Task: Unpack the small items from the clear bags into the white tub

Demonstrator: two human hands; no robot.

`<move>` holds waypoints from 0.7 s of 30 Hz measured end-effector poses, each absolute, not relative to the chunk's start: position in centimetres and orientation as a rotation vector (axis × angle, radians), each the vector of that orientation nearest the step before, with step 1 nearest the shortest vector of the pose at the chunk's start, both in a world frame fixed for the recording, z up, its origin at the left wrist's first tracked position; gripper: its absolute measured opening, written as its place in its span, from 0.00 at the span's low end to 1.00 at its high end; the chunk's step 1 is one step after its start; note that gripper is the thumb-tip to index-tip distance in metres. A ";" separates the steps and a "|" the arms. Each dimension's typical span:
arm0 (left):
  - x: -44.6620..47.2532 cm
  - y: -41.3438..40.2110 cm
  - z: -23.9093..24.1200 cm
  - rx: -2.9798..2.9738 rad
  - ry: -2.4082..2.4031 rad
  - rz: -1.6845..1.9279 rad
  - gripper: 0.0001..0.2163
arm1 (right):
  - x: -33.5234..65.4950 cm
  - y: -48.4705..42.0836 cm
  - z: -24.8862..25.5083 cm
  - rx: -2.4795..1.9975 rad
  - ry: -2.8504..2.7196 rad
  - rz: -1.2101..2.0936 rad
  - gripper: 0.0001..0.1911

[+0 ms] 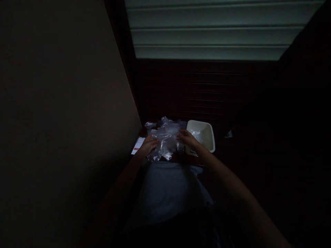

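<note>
And now, stretching a clear plastic bag (168,140) between both hands, low over the dark bench (178,158)! Pinching its near-left side in the left grip (148,146), catching the opposite side in the right grip (188,138). Just beyond, see loose plastic (166,120) heaped up. Look right: spot the pale tub (213,143), just beside the right grip, with crumpled film (197,133) inside. Over left, find a white card (138,146) marked with red, near the left grip. Cannot make out exact fingertip contact in such gloom.

Blue-grey garment (167,187) (shirt or trousers, can't tell in dim lt.), bare forearms (226,175) w/ bare fingers (184,132).
</note>
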State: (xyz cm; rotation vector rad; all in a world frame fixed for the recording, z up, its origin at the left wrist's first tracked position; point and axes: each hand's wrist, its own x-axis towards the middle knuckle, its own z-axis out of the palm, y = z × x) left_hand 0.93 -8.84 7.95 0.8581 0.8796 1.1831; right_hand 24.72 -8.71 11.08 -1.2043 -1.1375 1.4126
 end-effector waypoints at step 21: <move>0.7 -8.8 8.3 1.092 1.018 1.383 0.29 | 25.0 -8.6 11.0 -1.198 -1.631 0.841 0.13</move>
